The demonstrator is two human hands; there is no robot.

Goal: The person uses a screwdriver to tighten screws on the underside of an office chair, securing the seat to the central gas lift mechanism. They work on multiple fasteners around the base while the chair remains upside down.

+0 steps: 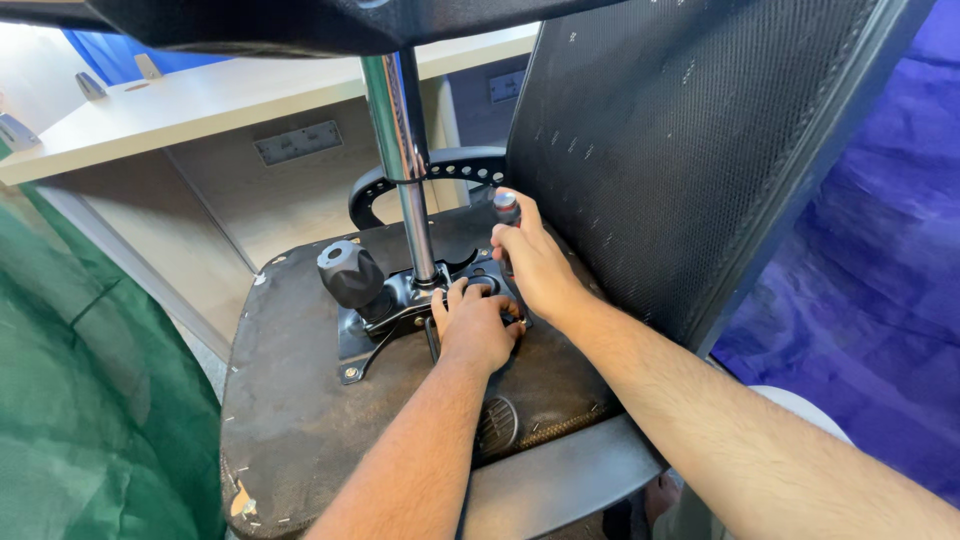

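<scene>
Both hands [500, 300] hide bracket [400, 305]; screwdriver [507, 208] tip unseen.

The overturned chair seat [300, 400] faces up, with the mechanism plate [400, 305] near its middle. The gas-lift column [405, 150] rises from that plate, and the tension knob [350, 275] stands just left of it. The mesh backrest [680, 150] stands along the seat's right edge. The desk [220, 100] lies behind.

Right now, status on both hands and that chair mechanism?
Left hand pressed on the black mechanism plate. Right hand upright on a screwdriver. Chrome gas cylinder and black tension knob crowd the spot.
</scene>
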